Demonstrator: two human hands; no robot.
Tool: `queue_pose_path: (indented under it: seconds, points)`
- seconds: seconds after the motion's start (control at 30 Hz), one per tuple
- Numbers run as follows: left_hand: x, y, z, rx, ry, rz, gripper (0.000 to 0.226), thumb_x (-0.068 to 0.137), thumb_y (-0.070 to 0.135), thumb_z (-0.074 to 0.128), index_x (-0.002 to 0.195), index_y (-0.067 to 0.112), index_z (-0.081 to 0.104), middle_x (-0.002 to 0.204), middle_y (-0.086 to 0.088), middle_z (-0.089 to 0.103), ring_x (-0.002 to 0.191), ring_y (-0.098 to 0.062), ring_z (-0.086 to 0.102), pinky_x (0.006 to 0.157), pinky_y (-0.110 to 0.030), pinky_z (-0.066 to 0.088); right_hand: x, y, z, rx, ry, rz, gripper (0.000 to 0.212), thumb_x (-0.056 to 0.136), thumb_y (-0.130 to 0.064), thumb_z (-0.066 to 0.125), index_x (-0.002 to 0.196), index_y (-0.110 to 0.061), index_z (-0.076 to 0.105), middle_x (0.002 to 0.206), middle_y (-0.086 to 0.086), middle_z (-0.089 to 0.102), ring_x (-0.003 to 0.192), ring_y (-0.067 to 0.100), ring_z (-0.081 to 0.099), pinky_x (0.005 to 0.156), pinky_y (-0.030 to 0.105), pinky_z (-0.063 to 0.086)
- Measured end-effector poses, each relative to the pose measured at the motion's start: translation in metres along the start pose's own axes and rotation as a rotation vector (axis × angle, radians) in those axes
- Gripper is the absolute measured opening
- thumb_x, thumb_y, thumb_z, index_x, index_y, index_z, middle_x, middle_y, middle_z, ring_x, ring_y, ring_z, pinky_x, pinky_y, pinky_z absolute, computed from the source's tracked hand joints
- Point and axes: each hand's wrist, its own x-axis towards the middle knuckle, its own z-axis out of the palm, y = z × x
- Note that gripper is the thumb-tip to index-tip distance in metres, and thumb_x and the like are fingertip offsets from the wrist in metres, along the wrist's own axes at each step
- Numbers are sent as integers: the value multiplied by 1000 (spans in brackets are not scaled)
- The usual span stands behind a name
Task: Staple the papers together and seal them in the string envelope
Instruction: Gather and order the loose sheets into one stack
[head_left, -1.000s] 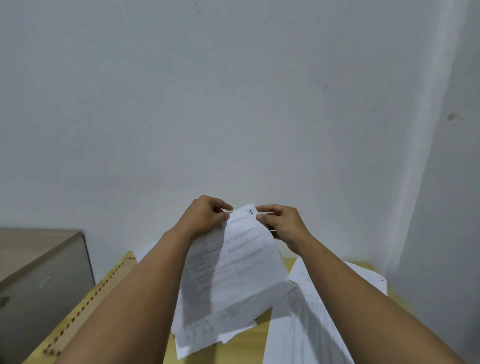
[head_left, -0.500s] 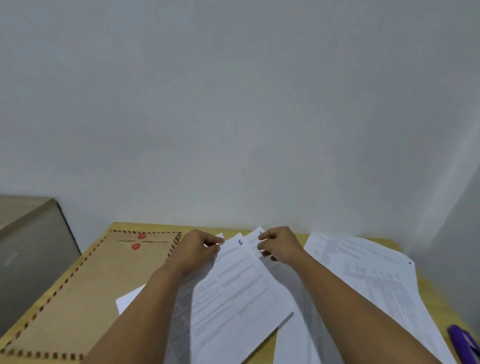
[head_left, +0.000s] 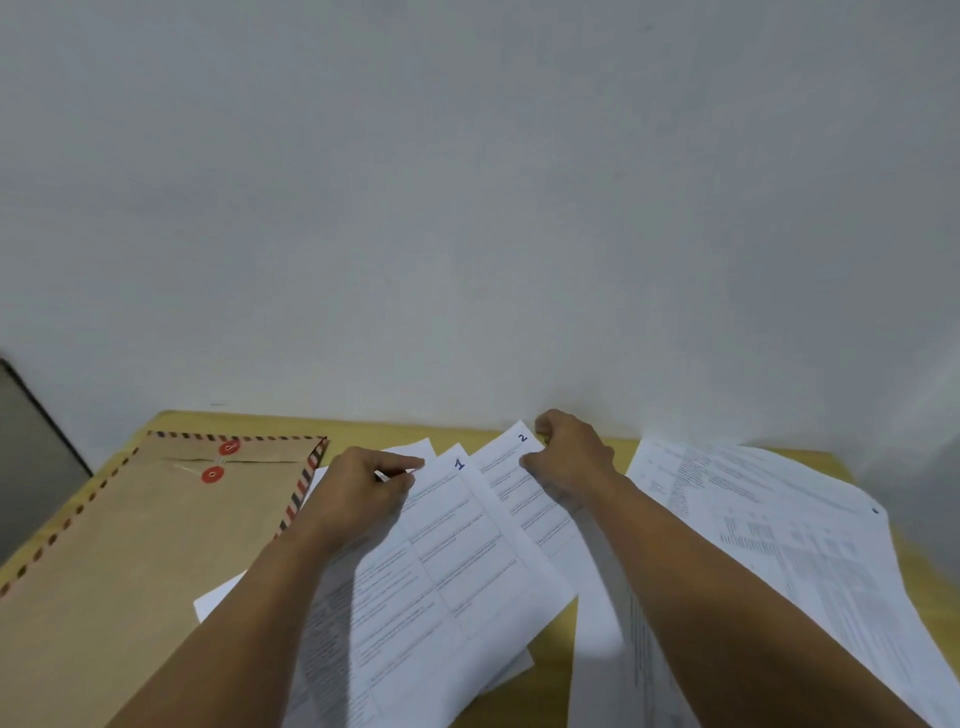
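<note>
My left hand (head_left: 363, 488) pinches sheet 1 (head_left: 457, 561) at centre frame. My right hand (head_left: 569, 460) grasps sheet 2 (head_left: 511, 467). String envelope (head_left: 156, 519) lies left.

Envelope (head_left: 130, 545) cut off at left edge; print on papers (head_left: 457, 561) too small to read.

table (head_left: 587, 631): yellow wood | on it: string envelope (head_left: 130, 545), papers (head_left: 457, 561)
</note>
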Motion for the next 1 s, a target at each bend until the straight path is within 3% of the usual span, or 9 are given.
queue_pose_path:
  seconds: [0.13,0.27,0.37,0.47,0.53,0.6,0.67,0.83,1.0]
  points:
    - [2,-1,0,-14,5,6,23,96,14,65,113,23,78,49,8,64,41,0,48,51,-9,40,8,0,4,75,-28,91,46,79,-33,81,121,-33,62,113,-16,65,108,15,60,104,44,33]
    - [1,2,0,-22,16,8,23,96,13,65,113,21,78,54,12,68,44,2,54,53,-8,41,10,1,6,158,25,106,7,81,-26,74,77,-22,69,74,-13,71,84,16,68,92,43,35]
    - [-3,11,-1,-38,27,21,23,96,11,64,114,19,77,50,17,65,41,2,51,49,-6,38,6,3,5,281,41,68,28,85,-30,70,59,-20,63,54,-10,62,72,17,67,88,40,42]
    - [-9,26,-5,-33,38,57,23,96,13,65,111,25,77,54,21,66,44,3,53,51,-7,39,-6,2,-5,502,-24,-33,21,83,-32,73,68,-17,74,66,3,71,74,23,69,87,39,51]
    - [-14,37,-11,-41,56,80,23,95,15,67,108,31,77,60,20,69,47,3,53,57,-14,44,-19,-6,-22,733,-60,-81,15,88,-11,76,79,1,77,76,16,70,80,22,69,80,31,55]
    - [-21,49,-17,-55,76,109,23,94,17,68,106,34,77,64,17,71,48,-1,53,61,-22,46,-37,-15,-43,829,-87,-129,11,92,7,72,94,18,73,81,12,69,72,10,71,70,15,55]
    - [-31,64,-23,-61,103,143,23,93,19,69,107,35,78,72,18,73,52,-3,54,62,-25,48,-56,-22,-62,846,-129,-162,15,93,2,73,103,13,75,88,10,75,75,5,73,64,9,53]
    - [-60,103,-33,-80,173,241,23,93,18,69,109,30,79,82,13,75,54,0,55,53,-10,43,-93,-34,-99,889,-236,-193,21,97,-18,74,112,-5,81,109,9,81,110,25,75,101,36,57]
    - [-84,132,-41,-58,233,291,22,93,21,69,107,33,79,88,11,76,58,-2,59,57,-15,47,-133,-47,-130,947,-258,-251,22,101,-20,68,115,-6,80,110,10,81,108,27,76,94,37,61]
